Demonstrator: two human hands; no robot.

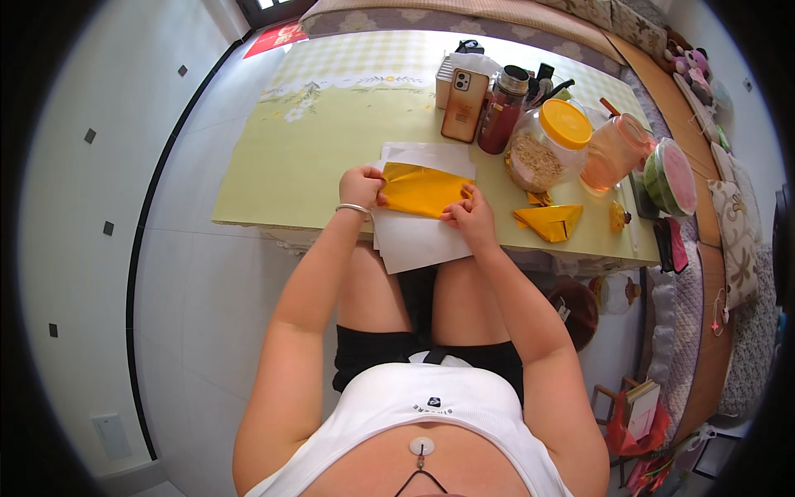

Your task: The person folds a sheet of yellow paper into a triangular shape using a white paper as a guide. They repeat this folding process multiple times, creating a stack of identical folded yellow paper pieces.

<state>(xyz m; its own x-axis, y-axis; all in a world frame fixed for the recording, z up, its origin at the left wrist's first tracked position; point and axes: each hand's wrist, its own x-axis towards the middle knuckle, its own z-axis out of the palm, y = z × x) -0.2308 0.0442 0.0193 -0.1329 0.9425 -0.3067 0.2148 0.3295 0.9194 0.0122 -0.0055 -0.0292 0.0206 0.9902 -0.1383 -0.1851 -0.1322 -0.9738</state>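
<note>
A sheet of shiny golden-yellow paper (pixel 422 189), wider than it is deep, lies over white paper sheets (pixel 422 244) at the table's near edge. My left hand (pixel 361 187) pinches its left edge, fingers closed. At its lower right corner my right hand (pixel 472 214) grips the paper between thumb and fingers. To the right of that hand rests a folded golden paper piece (pixel 550 222), with pointed ends. A small yellow ornament-like object (pixel 619 217) sits farther right.
The table (pixel 331 124) has a pale green cloth. Behind my right hand stand a phone (pixel 465 103), a dark red bottle (pixel 502 112), a yellow-lidded jar (pixel 538 153), a pink-tinted pitcher (pixel 613 153) and a cut watermelon (pixel 672 178). A bed or bench (pixel 696 331) runs along the right.
</note>
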